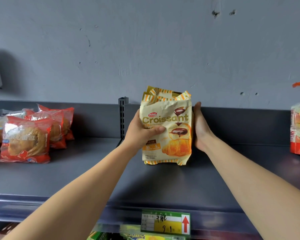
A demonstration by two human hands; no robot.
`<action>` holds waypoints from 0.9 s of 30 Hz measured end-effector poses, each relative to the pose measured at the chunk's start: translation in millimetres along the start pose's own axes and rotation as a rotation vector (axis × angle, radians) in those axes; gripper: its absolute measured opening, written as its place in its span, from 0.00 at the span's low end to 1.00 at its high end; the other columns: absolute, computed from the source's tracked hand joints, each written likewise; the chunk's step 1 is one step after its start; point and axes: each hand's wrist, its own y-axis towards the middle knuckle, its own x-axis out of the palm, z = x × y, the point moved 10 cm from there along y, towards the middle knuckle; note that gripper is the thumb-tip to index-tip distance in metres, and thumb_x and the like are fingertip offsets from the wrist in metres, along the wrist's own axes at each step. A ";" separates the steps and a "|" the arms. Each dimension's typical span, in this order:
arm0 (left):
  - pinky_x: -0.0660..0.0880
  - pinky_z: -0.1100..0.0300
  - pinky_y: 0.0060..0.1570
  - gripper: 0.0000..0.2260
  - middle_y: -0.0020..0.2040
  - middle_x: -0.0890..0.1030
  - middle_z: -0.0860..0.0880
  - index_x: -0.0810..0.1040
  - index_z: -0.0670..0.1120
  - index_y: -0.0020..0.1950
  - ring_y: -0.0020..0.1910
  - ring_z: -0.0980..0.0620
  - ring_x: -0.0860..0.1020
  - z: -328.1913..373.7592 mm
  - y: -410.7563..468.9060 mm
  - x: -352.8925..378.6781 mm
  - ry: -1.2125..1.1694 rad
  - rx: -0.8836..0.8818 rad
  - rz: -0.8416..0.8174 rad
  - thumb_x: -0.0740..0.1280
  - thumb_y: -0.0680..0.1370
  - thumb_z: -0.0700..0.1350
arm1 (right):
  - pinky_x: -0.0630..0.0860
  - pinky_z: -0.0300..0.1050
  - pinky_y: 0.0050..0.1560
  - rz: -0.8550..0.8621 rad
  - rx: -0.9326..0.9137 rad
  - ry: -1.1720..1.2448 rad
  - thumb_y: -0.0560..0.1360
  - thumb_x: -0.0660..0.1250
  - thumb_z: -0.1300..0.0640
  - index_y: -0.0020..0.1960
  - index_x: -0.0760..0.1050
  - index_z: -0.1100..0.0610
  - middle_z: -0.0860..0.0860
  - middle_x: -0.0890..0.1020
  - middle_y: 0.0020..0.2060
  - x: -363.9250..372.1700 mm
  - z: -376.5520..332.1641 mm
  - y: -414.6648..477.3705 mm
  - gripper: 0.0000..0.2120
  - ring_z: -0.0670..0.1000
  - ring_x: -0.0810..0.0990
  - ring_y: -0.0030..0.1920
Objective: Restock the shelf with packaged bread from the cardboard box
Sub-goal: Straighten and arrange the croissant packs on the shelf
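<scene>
Price tag (165, 222) up front; left hand (142, 130) grips croissant packs (168, 129), right hand (200, 125) flat vs side: square 'em upright on shelf (76, 179), label out

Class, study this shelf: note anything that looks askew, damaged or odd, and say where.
The front croissant pack, held between the left hand and right hand, is creased near its top. The red bread packs, left on the shelf, lean unevenly.

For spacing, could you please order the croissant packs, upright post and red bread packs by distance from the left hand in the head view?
1. croissant packs, held in the left hand.
2. upright post, just behind, leftward.
3. red bread packs, farther left.
</scene>
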 end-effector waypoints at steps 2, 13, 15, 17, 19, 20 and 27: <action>0.82 0.54 0.47 0.32 0.53 0.84 0.50 0.69 0.49 0.65 0.50 0.52 0.84 -2.8 -1.1 -2.4 -0.016 -0.014 -0.005 0.79 0.65 0.40 | 0.75 0.63 0.62 -0.010 -0.032 -0.002 0.74 0.44 0.26 0.64 0.78 0.50 0.55 0.84 0.55 0.4 -2.9 -5.1 0.38 0.58 0.83 0.56; 0.80 0.54 0.49 0.25 0.55 0.83 0.51 0.71 0.50 0.65 0.51 0.52 0.83 0.0 -2.7 0.1 -0.058 -0.026 0.044 0.75 0.71 0.44 | 0.75 0.49 0.61 -0.072 -0.101 -0.335 0.42 0.78 0.29 0.74 0.60 0.44 0.46 0.82 0.58 -3.5 3.6 -18.7 0.64 0.48 0.80 0.58; 0.81 0.55 0.48 0.23 0.55 0.83 0.51 0.71 0.50 0.66 0.51 0.52 0.83 -0.3 -0.8 3.4 -0.063 -0.042 0.026 0.74 0.73 0.46 | 0.69 0.56 0.69 -0.061 -0.048 -0.344 0.49 0.75 0.26 0.78 0.53 0.44 0.46 0.79 0.62 -4.2 11.8 -20.0 0.63 0.49 0.77 0.63; 0.81 0.56 0.47 0.24 0.56 0.82 0.51 0.70 0.50 0.67 0.52 0.51 0.83 -4.8 -0.4 4.7 -0.058 -0.077 0.006 0.73 0.73 0.48 | 0.66 0.57 0.72 -0.068 -0.001 -0.359 0.59 0.71 0.28 0.78 0.52 0.44 0.47 0.78 0.64 -3.7 19.8 -22.4 0.54 0.50 0.76 0.64; 0.81 0.56 0.46 0.24 0.56 0.82 0.51 0.69 0.51 0.67 0.52 0.51 0.83 -7.7 -1.4 4.4 -0.049 -0.093 -0.006 0.73 0.74 0.48 | 0.67 0.55 0.71 -0.092 0.031 -0.392 0.64 0.66 0.32 0.76 0.56 0.45 0.48 0.78 0.63 -0.6 24.5 -26.8 0.45 0.50 0.76 0.64; 0.81 0.57 0.46 0.24 0.55 0.83 0.52 0.69 0.51 0.67 0.52 0.52 0.83 -7.4 -2.3 4.1 -0.044 -0.087 -0.004 0.72 0.74 0.48 | 0.67 0.55 0.71 -0.098 0.044 -0.392 0.64 0.66 0.32 0.76 0.59 0.46 0.48 0.79 0.63 -0.2 26.1 -28.2 0.44 0.51 0.76 0.64; 0.79 0.60 0.44 0.19 0.50 0.82 0.58 0.72 0.55 0.61 0.47 0.58 0.82 -6.4 -12.2 -0.8 0.072 -0.054 0.118 0.72 0.72 0.55 | 0.68 0.58 0.70 -0.111 0.076 -0.328 0.55 0.71 0.25 0.73 0.64 0.46 0.49 0.81 0.62 0.8 32.4 -32.6 0.52 0.53 0.77 0.64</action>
